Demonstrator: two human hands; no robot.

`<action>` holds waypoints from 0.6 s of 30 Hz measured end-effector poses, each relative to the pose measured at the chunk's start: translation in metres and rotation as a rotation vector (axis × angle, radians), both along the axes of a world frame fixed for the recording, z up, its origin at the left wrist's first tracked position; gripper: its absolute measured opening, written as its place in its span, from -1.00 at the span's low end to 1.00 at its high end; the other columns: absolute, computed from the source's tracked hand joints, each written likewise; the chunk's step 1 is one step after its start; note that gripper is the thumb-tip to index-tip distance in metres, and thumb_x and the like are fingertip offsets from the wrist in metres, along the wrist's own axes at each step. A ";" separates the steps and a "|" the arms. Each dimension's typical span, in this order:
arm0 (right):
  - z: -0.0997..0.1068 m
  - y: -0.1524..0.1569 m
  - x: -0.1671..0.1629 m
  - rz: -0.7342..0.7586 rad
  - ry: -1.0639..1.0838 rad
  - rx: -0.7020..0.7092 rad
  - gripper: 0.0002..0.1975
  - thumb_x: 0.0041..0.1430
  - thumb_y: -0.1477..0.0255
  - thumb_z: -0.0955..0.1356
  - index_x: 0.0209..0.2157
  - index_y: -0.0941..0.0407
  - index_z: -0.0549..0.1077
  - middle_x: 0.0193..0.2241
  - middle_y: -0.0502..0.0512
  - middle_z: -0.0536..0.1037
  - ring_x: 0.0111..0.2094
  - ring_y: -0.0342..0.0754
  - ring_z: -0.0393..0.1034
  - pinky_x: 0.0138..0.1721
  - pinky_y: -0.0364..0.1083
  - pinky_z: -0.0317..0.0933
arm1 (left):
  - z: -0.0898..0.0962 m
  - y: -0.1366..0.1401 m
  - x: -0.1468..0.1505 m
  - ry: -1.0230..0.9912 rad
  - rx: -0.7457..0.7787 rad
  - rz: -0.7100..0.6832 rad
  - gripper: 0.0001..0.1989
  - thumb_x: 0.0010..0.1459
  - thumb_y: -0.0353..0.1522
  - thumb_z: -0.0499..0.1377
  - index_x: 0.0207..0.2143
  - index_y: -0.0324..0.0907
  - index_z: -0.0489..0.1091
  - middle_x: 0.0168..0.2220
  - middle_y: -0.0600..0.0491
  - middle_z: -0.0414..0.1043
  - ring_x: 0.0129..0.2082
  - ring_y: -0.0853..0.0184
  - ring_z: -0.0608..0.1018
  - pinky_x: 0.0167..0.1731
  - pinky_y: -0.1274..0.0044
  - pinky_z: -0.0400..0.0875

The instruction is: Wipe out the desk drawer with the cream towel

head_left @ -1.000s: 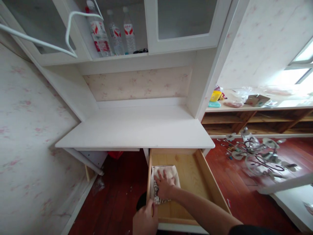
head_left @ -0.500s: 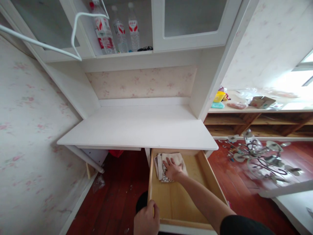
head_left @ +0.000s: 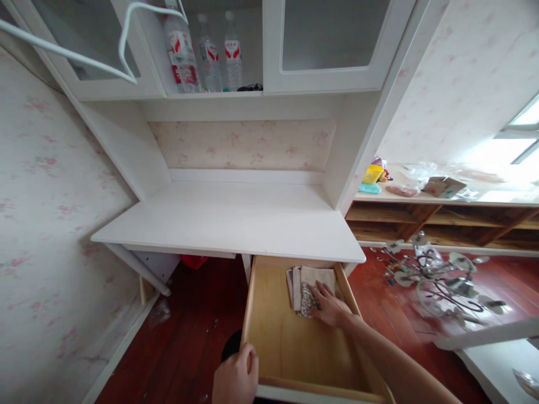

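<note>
A wooden drawer [head_left: 278, 348] stands pulled out under the white desk. My left hand [head_left: 236, 375] is closed on its left side near the front corner. Inside, toward the back right, lies a folded cloth [head_left: 316, 275], beige with a black-and-white patterned part. My right hand [head_left: 332, 307] rests on that cloth, fingers stretched out and spread over it, not wrapped round it. The cloth lies close to the drawer's right wall.
Above the drawer is the white desktop [head_left: 236, 219], with plastic bottles [head_left: 210, 62] in the cabinet over it. A dismantled chandelier [head_left: 446, 280] lies on the red floor at right, before a low wooden shelf [head_left: 379, 213]. A white wire [head_left: 84, 56] crosses the upper left.
My right hand has slid the cloth across the drawer from near the left wall to near the right wall. My left hand keeps its hold on the drawer's side.
</note>
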State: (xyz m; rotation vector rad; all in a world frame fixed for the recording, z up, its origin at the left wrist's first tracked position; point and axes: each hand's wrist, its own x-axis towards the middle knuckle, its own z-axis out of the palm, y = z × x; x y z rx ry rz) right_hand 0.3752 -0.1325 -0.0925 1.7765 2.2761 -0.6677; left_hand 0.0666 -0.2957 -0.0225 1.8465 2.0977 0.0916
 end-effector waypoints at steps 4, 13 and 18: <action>-0.010 -0.003 0.013 0.102 -0.044 -0.087 0.08 -0.18 0.31 0.42 0.33 0.00 -0.19 0.36 0.17 -0.31 0.34 0.20 -0.44 0.24 0.26 -0.33 | 0.001 0.000 0.000 -0.006 0.019 0.001 -0.71 0.27 -0.35 -0.09 -0.31 -0.05 0.42 -0.45 0.09 0.54 -0.41 0.34 0.58 -0.50 0.60 0.17; 0.012 -0.016 0.000 0.083 -0.001 -0.052 -0.18 -0.14 0.62 0.22 0.25 0.00 0.18 0.26 0.22 0.16 0.16 0.19 0.21 0.09 0.12 0.17 | 0.000 -0.002 -0.001 0.001 0.003 0.002 -0.70 0.27 -0.34 -0.10 -0.28 -0.03 0.43 -0.42 0.07 0.56 -0.38 0.33 0.59 -0.49 0.61 0.19; 0.007 -0.081 -0.001 0.087 0.093 -0.145 -0.25 -0.17 0.60 0.23 0.15 -0.01 0.33 0.13 0.24 0.35 -0.01 0.20 0.40 -0.01 0.09 0.27 | -0.004 0.001 -0.001 -0.012 -0.032 -0.003 -0.69 0.28 -0.32 -0.12 -0.27 -0.02 0.42 -0.40 0.08 0.56 -0.37 0.31 0.59 -0.49 0.61 0.20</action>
